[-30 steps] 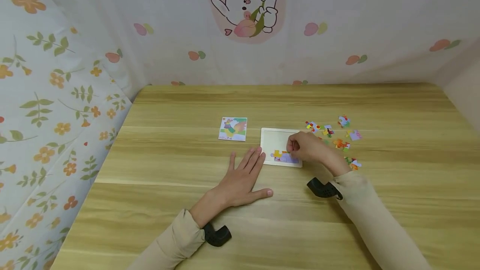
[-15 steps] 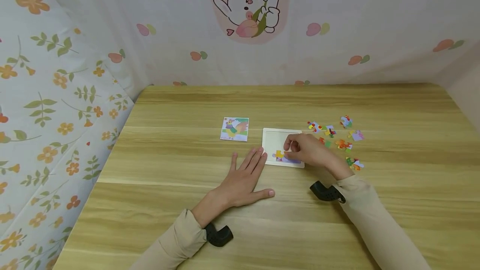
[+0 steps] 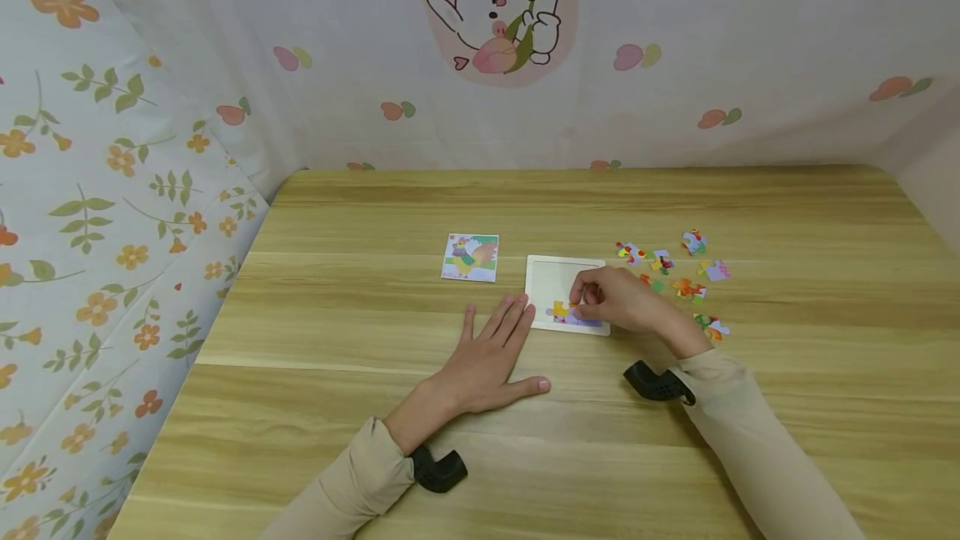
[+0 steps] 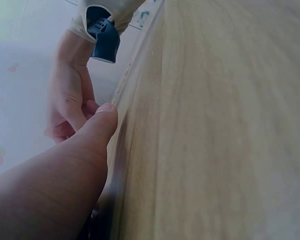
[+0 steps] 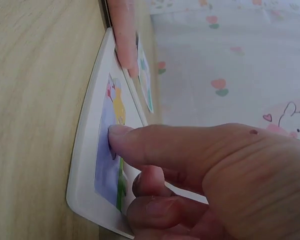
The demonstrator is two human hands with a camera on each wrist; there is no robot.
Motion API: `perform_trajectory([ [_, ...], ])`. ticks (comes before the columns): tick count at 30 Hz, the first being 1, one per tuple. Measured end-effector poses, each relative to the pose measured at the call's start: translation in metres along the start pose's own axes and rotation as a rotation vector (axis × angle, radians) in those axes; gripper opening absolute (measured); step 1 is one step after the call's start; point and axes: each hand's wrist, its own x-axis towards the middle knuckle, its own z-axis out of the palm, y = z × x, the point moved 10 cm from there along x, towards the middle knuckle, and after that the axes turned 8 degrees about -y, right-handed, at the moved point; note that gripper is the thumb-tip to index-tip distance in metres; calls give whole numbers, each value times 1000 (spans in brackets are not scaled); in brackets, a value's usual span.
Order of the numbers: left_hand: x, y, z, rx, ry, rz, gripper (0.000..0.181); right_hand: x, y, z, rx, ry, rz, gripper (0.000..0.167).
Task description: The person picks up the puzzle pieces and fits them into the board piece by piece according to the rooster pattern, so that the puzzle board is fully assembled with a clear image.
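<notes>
A white puzzle tray (image 3: 550,276) lies on the table, with lilac and yellow pieces joined along its near side (image 5: 106,165). My right hand (image 3: 618,300) is over the tray's right part, fingers curled, and pinches a puzzle piece at the joined row; in the right wrist view the thumb of this hand (image 5: 215,170) lies on the lilac and yellow area, and the piece is mostly hidden. My left hand (image 3: 483,365) rests flat with its fingers spread, the fingertips touching the tray's left edge. In the left wrist view, the left thumb (image 4: 90,145) is extended.
Several loose pieces (image 3: 688,288) lie right of the tray, beyond and beside the right hand. A square picture card (image 3: 470,257) with a bird lies to its left. A patterned cloth (image 3: 480,132) hangs behind the table's far edge.
My right hand has shifted slightly at the joined row, its thumb and fingers now lower over the pieces. The left hand stays at the tray's edge.
</notes>
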Motion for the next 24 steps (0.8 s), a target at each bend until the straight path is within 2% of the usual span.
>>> perform_trajectory([
  [3,0,0,1,-9,-3,2,93,0,-1,-1,4,18,2,10],
  [7,0,0,0,-11,1,6,92,-6,-5,-15,42,111,-14,12],
  [9,0,0,1,-9,-3,7,92,-15,-7,-26,54,167,-17,10],
  [13,1,2,1,-7,-11,13,93,-43,-2,-50,13,254,-27,3],
  [15,1,2,1,-6,-15,13,93,-59,7,-61,-17,288,-19,3],
  [19,1,2,1,2,-21,7,93,-89,36,-79,-25,338,50,8],
  [24,1,1,1,5,-24,-1,93,-117,68,-95,-51,374,108,11],
])
